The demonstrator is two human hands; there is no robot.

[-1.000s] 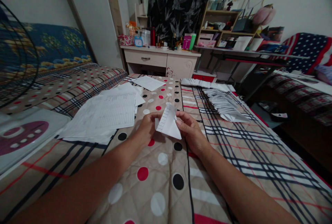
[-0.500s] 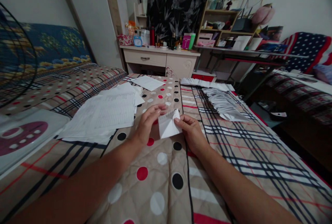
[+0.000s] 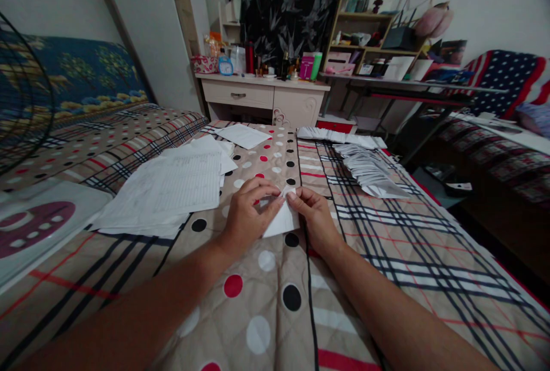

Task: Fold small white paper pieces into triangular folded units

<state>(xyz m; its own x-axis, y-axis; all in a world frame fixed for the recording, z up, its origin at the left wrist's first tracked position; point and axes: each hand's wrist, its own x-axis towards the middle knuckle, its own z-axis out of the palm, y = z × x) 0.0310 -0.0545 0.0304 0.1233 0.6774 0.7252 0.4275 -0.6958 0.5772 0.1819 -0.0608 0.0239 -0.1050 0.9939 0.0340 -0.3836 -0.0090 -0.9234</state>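
A small folded piece of white paper (image 3: 282, 220) is between my two hands, just above or on the patterned bedspread (image 3: 275, 271). My left hand (image 3: 250, 210) pinches its upper left edge between thumb and fingers. On the other side, my right hand (image 3: 315, 210) grips the upper right edge, thumb on top. The fingertips of both hands nearly meet at the top of the paper and hide part of the fold there. To the left lies a stack of printed sheets (image 3: 184, 182). Several folded paper pieces (image 3: 369, 170) lie in an overlapping row to the right.
Another row of folded paper (image 3: 341, 137) lies at the bed's far edge, and a loose white sheet (image 3: 243, 135) is at the back left. A white case with a purple print (image 3: 36, 222) and a fan (image 3: 26, 96) stand at left. A dresser (image 3: 258, 96) is beyond the bed.
My left hand has moved right and closed its thumb and fingers on the paper. The paper's upper part, a visible pointed flap before, is now mostly covered by fingers. My right hand keeps its grip.
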